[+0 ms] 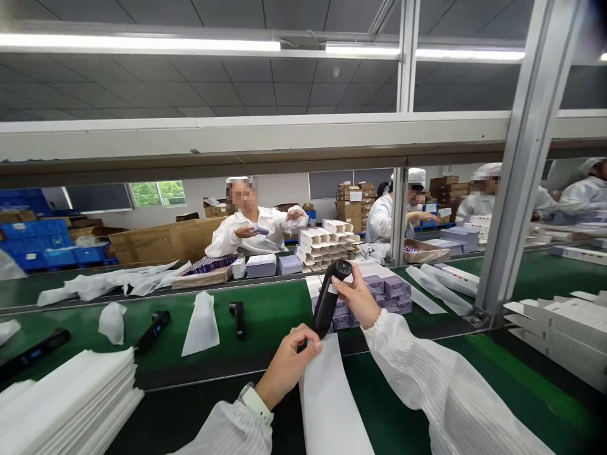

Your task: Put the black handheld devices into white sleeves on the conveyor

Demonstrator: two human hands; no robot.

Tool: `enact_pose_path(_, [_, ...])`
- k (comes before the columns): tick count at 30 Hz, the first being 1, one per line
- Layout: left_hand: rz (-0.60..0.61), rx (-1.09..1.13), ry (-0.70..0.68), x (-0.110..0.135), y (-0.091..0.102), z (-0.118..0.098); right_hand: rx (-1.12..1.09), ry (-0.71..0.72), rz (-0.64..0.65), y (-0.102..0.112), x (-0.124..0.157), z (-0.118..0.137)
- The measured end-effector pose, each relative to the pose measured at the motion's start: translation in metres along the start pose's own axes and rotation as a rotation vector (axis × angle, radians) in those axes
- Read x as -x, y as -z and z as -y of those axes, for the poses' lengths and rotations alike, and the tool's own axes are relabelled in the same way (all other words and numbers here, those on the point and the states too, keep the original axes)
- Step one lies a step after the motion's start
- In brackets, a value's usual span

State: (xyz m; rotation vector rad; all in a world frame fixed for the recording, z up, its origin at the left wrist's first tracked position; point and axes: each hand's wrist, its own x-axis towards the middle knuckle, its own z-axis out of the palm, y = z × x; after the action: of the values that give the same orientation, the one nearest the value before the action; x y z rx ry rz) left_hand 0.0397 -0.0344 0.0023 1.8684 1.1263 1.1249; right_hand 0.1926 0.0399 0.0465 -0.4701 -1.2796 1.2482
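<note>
My right hand (pixel 359 296) grips the upper end of a black handheld device (pixel 326 306), which is tilted with its lower end toward my left hand. My left hand (pixel 290 361) is closed, pinching the upper edge of a long white packing sleeve (pixel 332 401). The device's lower tip is at the top of this sleeve; whether it is inside, I cannot tell. Behind the device stand several small purple boxes (pixel 397 287). To the left, a stack of white sleeves (pixel 71 404) lies near me.
On the green conveyor belt (pixel 277 303) lie more black devices (pixel 152 332) and loose white sleeves (pixel 202 325). A metal post (pixel 526 158) rises at right, near flat white cartons (pixel 569 328). Across the belt, a co-worker (pixel 251 224) works beside stacked open cartons (pixel 327 243).
</note>
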Motion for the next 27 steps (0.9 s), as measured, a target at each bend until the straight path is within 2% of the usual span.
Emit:
enact_pose_path(2, [-0.015, 0.031, 0.003, -0.002, 0.001, -0.004, -0.012, -0.062, 0.049, 0.000, 0.001, -0.004])
enact_pose_path(5, [-0.079, 0.102, -0.006, -0.008, 0.004, -0.013, 0.011, -0.126, 0.195, -0.002, 0.004, -0.009])
enact_pose_path(8, [-0.190, 0.149, -0.044, -0.015, 0.012, -0.027, 0.084, -0.173, 0.412, -0.002, 0.009, -0.007])
enact_pose_path(10, [-0.231, 0.162, -0.084, -0.018, 0.019, -0.038, 0.026, -0.255, 0.546, -0.002, 0.014, -0.004])
enact_pose_path(14, [-0.336, 0.194, -0.154, -0.021, 0.029, -0.056, -0.247, -0.377, 0.569, -0.012, 0.035, -0.016])
enact_pose_path(16, [-0.394, 0.152, -0.174, -0.021, 0.032, -0.060, -0.275, -0.425, 0.587, -0.022, 0.046, -0.030])
enact_pose_path(18, [-0.454, 0.119, -0.174, -0.022, 0.036, -0.054, -0.239, -0.439, 0.539, -0.032, 0.050, -0.042])
enact_pose_path(20, [-0.563, 0.119, -0.127, -0.022, 0.040, -0.037, -0.194, -0.409, 0.367, -0.035, 0.040, -0.047])
enact_pose_path(22, [-0.674, 0.111, -0.011, -0.019, 0.040, -0.011, -0.131, -0.360, 0.196, -0.029, 0.016, -0.049])
enact_pose_path(24, [-0.651, 0.029, 0.120, -0.012, 0.032, 0.017, 0.002, -0.289, 0.102, -0.016, -0.015, -0.054])
enact_pose_path(27, [-0.486, -0.001, 0.168, -0.001, 0.013, 0.045, 0.422, -0.201, 0.039, 0.010, -0.054, -0.079])
